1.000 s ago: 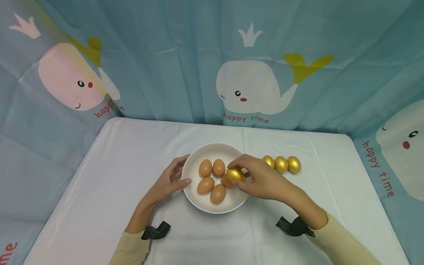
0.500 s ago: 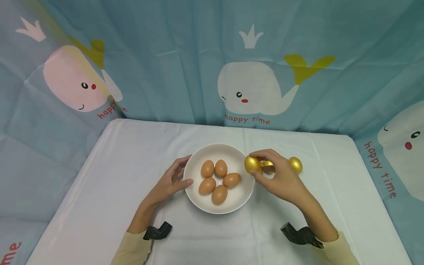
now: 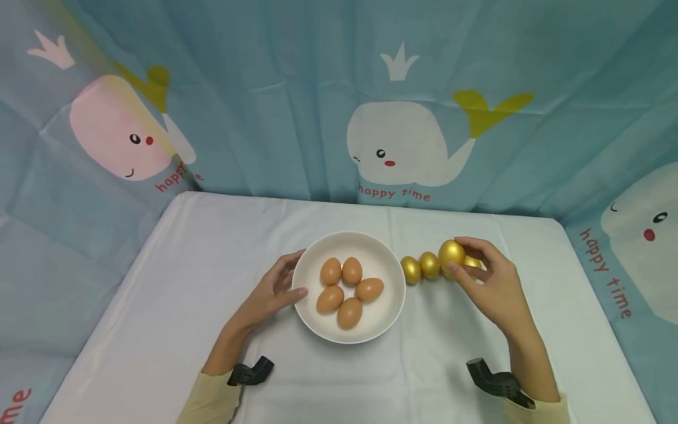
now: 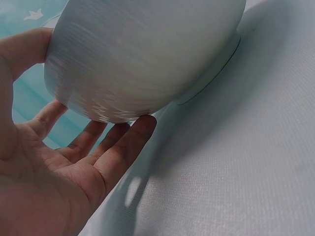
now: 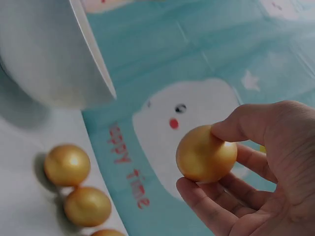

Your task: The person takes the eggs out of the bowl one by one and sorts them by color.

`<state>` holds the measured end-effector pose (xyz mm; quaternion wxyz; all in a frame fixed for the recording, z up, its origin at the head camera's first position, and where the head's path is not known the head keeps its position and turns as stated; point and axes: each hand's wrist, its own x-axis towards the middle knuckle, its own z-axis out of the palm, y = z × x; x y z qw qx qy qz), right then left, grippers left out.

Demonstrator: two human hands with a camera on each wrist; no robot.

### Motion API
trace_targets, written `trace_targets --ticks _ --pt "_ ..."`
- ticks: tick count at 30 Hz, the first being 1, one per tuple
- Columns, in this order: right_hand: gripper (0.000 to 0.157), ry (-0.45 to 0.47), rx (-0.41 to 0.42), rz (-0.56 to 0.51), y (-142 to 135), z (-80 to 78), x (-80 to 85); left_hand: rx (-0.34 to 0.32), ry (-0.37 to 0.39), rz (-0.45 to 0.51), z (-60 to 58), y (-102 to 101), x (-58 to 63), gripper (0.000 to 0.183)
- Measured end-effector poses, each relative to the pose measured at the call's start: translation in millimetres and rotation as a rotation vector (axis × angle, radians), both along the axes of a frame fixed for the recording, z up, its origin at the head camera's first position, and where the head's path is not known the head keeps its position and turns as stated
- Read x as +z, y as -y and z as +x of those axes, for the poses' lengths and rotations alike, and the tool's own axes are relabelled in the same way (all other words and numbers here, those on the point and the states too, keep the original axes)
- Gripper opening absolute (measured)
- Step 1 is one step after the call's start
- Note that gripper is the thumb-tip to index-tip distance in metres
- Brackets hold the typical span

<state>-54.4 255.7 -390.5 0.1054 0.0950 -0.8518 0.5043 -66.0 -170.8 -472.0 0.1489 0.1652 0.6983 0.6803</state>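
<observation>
A white bowl (image 3: 389, 300) stands mid-table with several brown eggs (image 3: 349, 312) inside. My left hand (image 3: 267, 297) grips its left side, thumb over the rim; in the left wrist view the fingertips touch the outer wall of the bowl (image 4: 147, 59). Between thumb and fingers, my right hand (image 3: 495, 285) pinches a golden egg (image 3: 451, 253), held over a row of other golden eggs (image 3: 410, 270) to the right of the bowl. The right wrist view shows this held golden egg (image 5: 204, 155) raised above the table. Part of the row is hidden behind it and the fingers.
A white cloth covers the table (image 3: 228, 235). Behind it and along the sides hangs a blue curtain (image 3: 296, 135) printed with whales. Each wrist wears a black camera mount, such as the right mount (image 3: 495, 380).
My right hand has carried the golden egg rightward, from above the bowl to over the row of golden eggs. The left hand has stayed on the bowl.
</observation>
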Motion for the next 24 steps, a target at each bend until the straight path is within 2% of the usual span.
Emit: trace_targets --ticks 12,24 --pt "0.045 0.019 -0.134 0.039 -34 -6.8 -7.2 0.000 -0.015 0.017 -0.7 2 -2.9 0.076" --pt "0.045 0.060 -0.245 0.110 -56 -7.8 -28.8 -0.014 -0.025 0.017 -2.6 1 -6.6 0.074"
